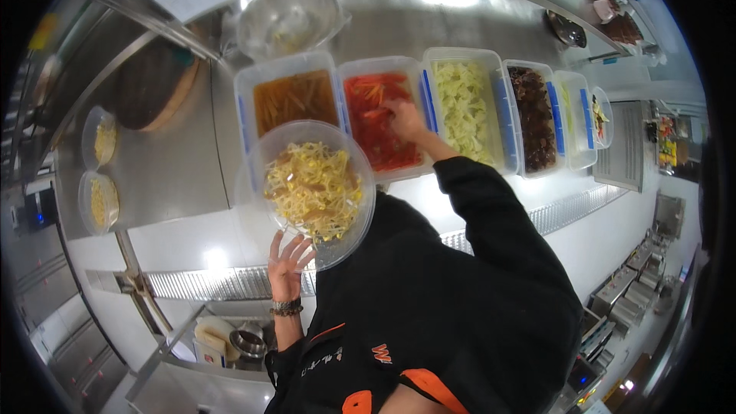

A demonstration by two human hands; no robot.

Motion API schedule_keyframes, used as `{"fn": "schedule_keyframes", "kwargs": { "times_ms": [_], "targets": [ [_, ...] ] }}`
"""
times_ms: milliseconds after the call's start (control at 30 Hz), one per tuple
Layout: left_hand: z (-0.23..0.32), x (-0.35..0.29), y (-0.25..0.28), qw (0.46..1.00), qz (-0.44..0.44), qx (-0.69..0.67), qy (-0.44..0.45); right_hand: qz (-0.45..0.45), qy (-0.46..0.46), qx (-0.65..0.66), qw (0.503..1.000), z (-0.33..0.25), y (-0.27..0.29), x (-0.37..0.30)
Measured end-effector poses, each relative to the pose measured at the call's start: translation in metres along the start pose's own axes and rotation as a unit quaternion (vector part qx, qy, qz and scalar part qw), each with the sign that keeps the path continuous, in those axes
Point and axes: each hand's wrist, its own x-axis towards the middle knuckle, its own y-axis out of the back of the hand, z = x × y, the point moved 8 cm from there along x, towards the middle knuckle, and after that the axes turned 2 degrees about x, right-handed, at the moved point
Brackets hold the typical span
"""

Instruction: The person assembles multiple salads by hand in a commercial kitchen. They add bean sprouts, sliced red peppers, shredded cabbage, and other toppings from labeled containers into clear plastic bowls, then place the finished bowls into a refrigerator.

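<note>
My left hand [287, 267] grips the lower edge of a round clear plastic bowl [366, 211], its fingers bent under the rim. Bean sprouts [310, 184] with yellow heads fill the bowl, and a few brownish strips lie among them. Reaching into a clear tub [422, 80] of red pepper strips [376, 134], my right hand [406, 120] has its fingers closed down in the strips, the tips partly hidden. Just left of it is a tub of brown strips in liquid [295, 100], which the bowl overlaps at its near edge.
To the right stand tubs of pale green chopped cabbage [464, 111] and dark wood-ear fungus [531, 119], then smaller tubs. Behind is a large clear bowl [287, 19]. Two small sprout bowls [100, 199] and a round wooden board [165, 100] sit at left.
</note>
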Motion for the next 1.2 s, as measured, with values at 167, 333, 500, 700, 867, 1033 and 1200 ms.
{"fn": "schedule_keyframes", "kwargs": {
  "times_ms": [167,333,500,700,867,1033,1200],
  "targets": [
    [-0.022,-0.012,-0.032,0.999,0.024,-0.023,-0.008,0.011,0.021,0.19,0.982,-0.021,0.08,0.001],
    [-0.018,0.008,-0.067,0.999,0.011,0.037,-0.035,-0.066,0.158,0.282,0.944,-0.115,0.139,-0.026],
    [-0.033,0.042,-0.094,0.997,-0.015,0.075,0.01,-0.097,0.238,0.25,0.934,-0.142,0.153,-0.071],
    [-0.047,0.054,-0.099,0.996,-0.041,0.052,0.054,-0.104,-0.153,-0.136,0.973,0.094,0.148,-0.062],
    [-0.047,0.061,-0.099,0.994,-0.067,0.062,0.06,-0.205,-0.162,-0.232,0.937,0.146,0.053,-0.11],
    [-0.05,0.065,-0.097,0.992,-0.08,0.068,0.069,-0.219,-0.231,-0.194,0.928,0.155,0.027,-0.133],
    [-0.048,0.064,-0.098,0.99,-0.101,0.052,0.078,-0.128,-0.2,-0.089,0.967,0.149,0.066,-0.134]
  ]
}}
